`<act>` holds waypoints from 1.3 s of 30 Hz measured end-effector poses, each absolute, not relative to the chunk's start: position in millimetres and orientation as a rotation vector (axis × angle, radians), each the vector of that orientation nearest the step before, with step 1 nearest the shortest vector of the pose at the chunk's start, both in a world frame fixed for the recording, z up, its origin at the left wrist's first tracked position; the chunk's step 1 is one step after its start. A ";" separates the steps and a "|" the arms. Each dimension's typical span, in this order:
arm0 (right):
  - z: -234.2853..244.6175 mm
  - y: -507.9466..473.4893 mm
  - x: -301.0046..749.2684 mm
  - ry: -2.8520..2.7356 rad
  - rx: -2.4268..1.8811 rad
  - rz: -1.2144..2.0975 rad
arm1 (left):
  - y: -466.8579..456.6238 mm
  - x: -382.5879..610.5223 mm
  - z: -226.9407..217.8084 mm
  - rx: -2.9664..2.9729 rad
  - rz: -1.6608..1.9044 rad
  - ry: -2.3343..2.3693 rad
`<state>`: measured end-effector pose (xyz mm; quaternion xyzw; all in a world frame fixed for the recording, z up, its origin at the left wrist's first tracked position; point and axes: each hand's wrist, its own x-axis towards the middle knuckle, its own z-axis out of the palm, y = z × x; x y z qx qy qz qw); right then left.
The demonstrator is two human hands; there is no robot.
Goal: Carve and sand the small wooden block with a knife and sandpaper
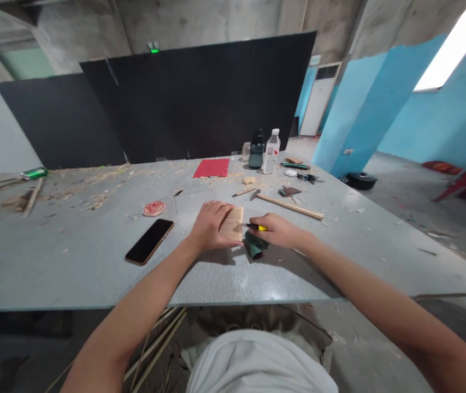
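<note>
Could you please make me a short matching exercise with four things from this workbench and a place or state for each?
Things:
1. Wooden block
2. Yellow-and-black tool
3. Phone
4. Hammer

Places or states:
A. Lying with its dark screen up
B. Held in the right hand
C. Lying beyond the right hand, with a long wooden handle
D. Held in the left hand

Right pairs: 1-D, 2-B, 3-A, 4-C

Grey tabletop point(72, 278), scattered wood shavings point(104, 195) — phone point(149, 242), hammer point(290, 206), red sheet point(211, 168), round disc point(154, 208).
</note>
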<state>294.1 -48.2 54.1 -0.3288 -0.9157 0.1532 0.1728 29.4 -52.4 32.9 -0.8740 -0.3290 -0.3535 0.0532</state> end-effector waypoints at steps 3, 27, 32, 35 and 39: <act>56.1 -52.5 293.1 -2.614 -0.934 0.448 | -53.8 28.0 34.1 -2.682 -1.068 -0.967; 44.8 -45.4 293.9 -2.483 -1.153 0.354 | -67.3 37.0 38.0 -2.697 -0.924 -0.874; 48.0 -49.7 291.5 -2.469 -1.187 0.287 | -66.9 34.9 39.9 -2.677 -0.934 -0.917; 46.9 -48.8 292.6 -2.447 -1.176 0.250 | -65.8 36.0 40.1 -2.655 -0.961 -0.937; 46.8 -52.4 293.4 -2.499 -1.067 0.258 | -62.7 36.3 39.4 -2.621 -0.996 -1.007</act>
